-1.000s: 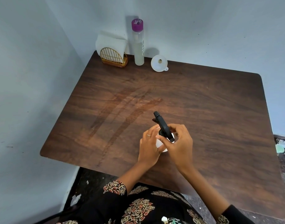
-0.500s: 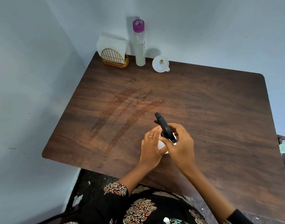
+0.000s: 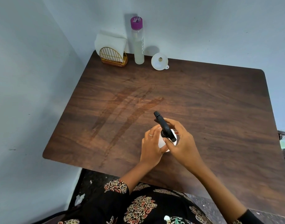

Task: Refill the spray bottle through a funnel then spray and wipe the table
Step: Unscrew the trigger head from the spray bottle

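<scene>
**Spray bottle held at frame centre**

The white spray bottle [image 3: 162,141] is gripped round its body by the left hand [image 3: 152,147]; its black trigger head [image 3: 164,126] is pinched by the right hand [image 3: 181,143]; on the table [image 3: 219,110], at upper centre, a funnel [image 3: 159,61], a purple-capped bottle [image 3: 137,41] and a napkin holder [image 3: 113,56] are seen.

Single head-worn view, steeply down over the table [image 3: 203,110], near, edges perhaps wide-angle-bent.

white spray bottle [image 3: 162,141], black nozzle [image 3: 164,126], purple cap [image 3: 136,22]
</scene>
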The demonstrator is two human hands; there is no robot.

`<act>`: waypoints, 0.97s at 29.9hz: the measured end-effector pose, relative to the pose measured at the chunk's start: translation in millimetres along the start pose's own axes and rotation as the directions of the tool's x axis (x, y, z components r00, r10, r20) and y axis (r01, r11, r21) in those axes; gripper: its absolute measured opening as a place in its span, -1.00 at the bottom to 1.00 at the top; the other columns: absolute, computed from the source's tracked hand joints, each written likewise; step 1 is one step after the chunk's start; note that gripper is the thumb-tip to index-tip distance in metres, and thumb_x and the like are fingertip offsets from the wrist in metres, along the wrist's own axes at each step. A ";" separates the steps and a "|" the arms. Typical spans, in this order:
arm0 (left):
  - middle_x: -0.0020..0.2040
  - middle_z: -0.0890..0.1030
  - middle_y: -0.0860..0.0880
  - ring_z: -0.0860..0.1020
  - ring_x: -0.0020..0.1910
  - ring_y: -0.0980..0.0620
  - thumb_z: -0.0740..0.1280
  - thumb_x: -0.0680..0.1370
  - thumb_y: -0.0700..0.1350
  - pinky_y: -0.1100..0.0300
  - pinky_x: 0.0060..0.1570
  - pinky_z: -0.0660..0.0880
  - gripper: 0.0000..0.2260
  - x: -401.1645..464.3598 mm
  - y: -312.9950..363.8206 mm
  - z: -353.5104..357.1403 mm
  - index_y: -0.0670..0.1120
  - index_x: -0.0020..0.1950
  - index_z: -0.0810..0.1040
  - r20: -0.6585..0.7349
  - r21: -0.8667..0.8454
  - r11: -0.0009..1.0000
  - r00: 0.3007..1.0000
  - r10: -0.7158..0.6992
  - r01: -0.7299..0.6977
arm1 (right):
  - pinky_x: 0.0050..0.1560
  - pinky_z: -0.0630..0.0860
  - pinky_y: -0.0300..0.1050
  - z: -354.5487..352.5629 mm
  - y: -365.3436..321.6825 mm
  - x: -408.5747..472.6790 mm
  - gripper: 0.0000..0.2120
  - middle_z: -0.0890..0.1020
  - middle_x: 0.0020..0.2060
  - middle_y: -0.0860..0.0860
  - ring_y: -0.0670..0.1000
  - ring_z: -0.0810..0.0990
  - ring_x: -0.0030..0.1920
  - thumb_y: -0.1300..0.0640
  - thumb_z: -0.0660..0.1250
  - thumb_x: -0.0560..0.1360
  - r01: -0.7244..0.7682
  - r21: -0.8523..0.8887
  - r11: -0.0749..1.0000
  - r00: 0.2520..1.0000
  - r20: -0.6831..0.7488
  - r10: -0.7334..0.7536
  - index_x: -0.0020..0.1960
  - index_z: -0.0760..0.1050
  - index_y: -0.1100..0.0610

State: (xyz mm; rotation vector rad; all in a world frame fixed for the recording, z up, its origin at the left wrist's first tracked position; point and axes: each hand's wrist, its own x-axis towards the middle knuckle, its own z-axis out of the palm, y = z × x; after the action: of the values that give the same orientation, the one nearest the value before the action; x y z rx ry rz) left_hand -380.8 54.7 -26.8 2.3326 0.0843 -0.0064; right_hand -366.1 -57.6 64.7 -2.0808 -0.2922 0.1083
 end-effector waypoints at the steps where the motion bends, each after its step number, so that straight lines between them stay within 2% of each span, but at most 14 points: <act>1: 0.38 0.36 0.12 0.30 0.35 0.05 0.11 0.46 0.31 0.05 0.19 0.35 -0.46 0.2 0.4 -0.7 0.08 0.36 0.30 0.004 -0.006 1.000 1.000 -0.005 0.005 | 0.21 0.43 0.15 0.8 -0.2 -0.5 -0.42 0.46 0.06 -0.40 -0.17 0.48 0.15 0.21 0.45 0.36 -0.001 -0.001 1.000 1.000 -0.009 0.001 0.24 0.32 -0.20; 3: 0.39 0.35 0.13 0.28 0.36 0.06 0.14 0.44 0.25 0.08 0.19 0.32 -0.47 0.6 1.4 -1.5 0.11 0.37 0.29 0.012 -0.008 1.000 1.000 -0.005 0.005 | 0.15 0.47 0.10 3.9 -2.5 -0.2 -0.44 0.46 0.04 -0.33 -0.13 0.50 0.09 0.09 0.52 0.32 -0.007 -0.003 1.000 0.997 -0.073 0.007 0.21 0.35 -0.17; 6: 0.39 0.36 0.10 0.28 0.35 0.05 0.13 0.45 0.33 0.12 0.16 0.28 -0.42 0.0 0.6 0.0 0.05 0.37 0.32 0.009 0.002 1.000 1.000 0.007 -0.007 | 0.10 0.51 0.07 5.2 -5.2 1.1 -0.53 0.50 -0.04 -0.31 -0.12 0.55 0.01 0.15 0.53 0.32 -0.001 -0.020 1.000 0.989 -0.147 -0.002 0.14 0.44 -0.06; 9: 0.35 0.40 0.04 0.32 0.33 0.00 -0.02 0.43 0.45 0.04 0.15 0.36 -0.36 0.0 -1.7 1.0 0.05 0.33 0.27 0.008 0.019 1.000 1.000 0.009 -0.009 | 0.18 0.49 0.05 0.0 -6.8 0.8 -0.51 0.51 -0.01 -0.36 -0.13 0.56 0.08 0.29 0.48 0.34 0.010 -0.024 1.000 0.996 -0.083 -0.012 0.15 0.45 -0.06; 11: 0.35 0.40 0.04 0.32 0.33 -0.01 0.01 0.45 0.42 0.02 0.15 0.37 -0.41 0.4 -2.2 1.3 0.08 0.33 0.24 0.006 0.024 1.000 1.000 0.009 -0.009 | 0.21 0.48 -0.09 -2.6 -7.3 0.0 -0.48 0.51 0.01 -0.36 -0.15 0.55 0.10 0.34 0.45 0.36 0.009 -0.007 1.000 0.999 -0.031 -0.010 0.17 0.41 -0.09; 15: 0.35 0.40 0.08 0.33 0.33 0.03 0.13 0.45 0.28 0.01 0.18 0.40 -0.47 1.2 -2.0 0.8 0.05 0.34 0.34 -0.008 -0.004 1.000 1.000 0.002 -0.002 | 0.08 0.44 -0.21 0.7 -8.9 -0.3 -0.60 0.52 -0.04 -0.27 -0.11 0.52 0.03 0.22 0.47 0.38 0.002 -0.067 0.998 1.000 -0.019 -0.003 0.16 0.47 0.00; 19: 0.40 0.36 0.07 0.31 0.33 0.00 0.01 0.43 0.45 0.06 0.15 0.34 -0.32 0.1 -2.0 0.9 0.06 0.39 0.27 -0.009 -0.023 0.999 1.000 0.027 -0.027 | -0.02 0.44 -0.33 -7.5 -19.7 4.9 -0.72 0.56 -0.16 -0.25 -0.12 0.57 -0.07 0.21 0.49 0.37 -0.020 -0.074 0.997 0.999 -0.039 0.017 0.03 0.54 0.04; 22: 0.40 0.39 0.02 0.38 0.29 -0.07 -0.05 0.43 0.47 0.01 0.10 0.38 -0.36 -1.0 -0.2 1.4 0.10 0.35 0.21 -0.058 -0.021 0.998 0.997 0.049 -0.051 | -0.06 0.41 -0.50 -22.9 -37.1 8.5 -0.72 0.59 -0.18 -0.25 -0.19 0.59 -0.10 0.22 0.50 0.35 -0.031 -0.011 0.999 0.999 -0.022 0.031 0.01 0.54 0.01; 26: 0.39 0.40 0.03 0.38 0.29 -0.07 -0.02 0.40 0.47 -0.01 0.09 0.38 -0.42 -0.2 4.4 -3.6 0.16 0.27 0.20 -0.040 -0.016 0.999 0.999 0.033 -0.033 | -0.07 0.48 -0.45 -43.5 -61.8 10.5 -0.70 0.64 -0.17 -0.16 -0.17 0.60 -0.09 0.21 0.51 0.34 -0.018 0.031 0.999 0.999 -0.038 0.019 0.01 0.54 -0.01; 29: 0.35 0.43 0.05 0.40 0.25 -0.06 0.12 0.41 0.38 -0.03 0.09 0.41 -0.52 0.1 6.8 -6.5 0.19 0.24 0.21 -0.035 -0.029 0.999 0.999 0.015 -0.016 | -0.06 0.52 -0.39 -55.9 -77.8 8.3 -0.69 0.67 -0.13 -0.07 -0.12 0.63 -0.12 0.16 0.52 0.33 -0.016 0.064 0.998 0.998 -0.055 0.020 0.04 0.56 0.03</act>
State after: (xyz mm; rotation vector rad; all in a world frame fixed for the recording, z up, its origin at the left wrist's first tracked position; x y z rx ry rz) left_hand -380.5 54.7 -17.4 2.3040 0.0827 0.0427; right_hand -359.7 -65.2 160.4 -2.0203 -0.2335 0.0694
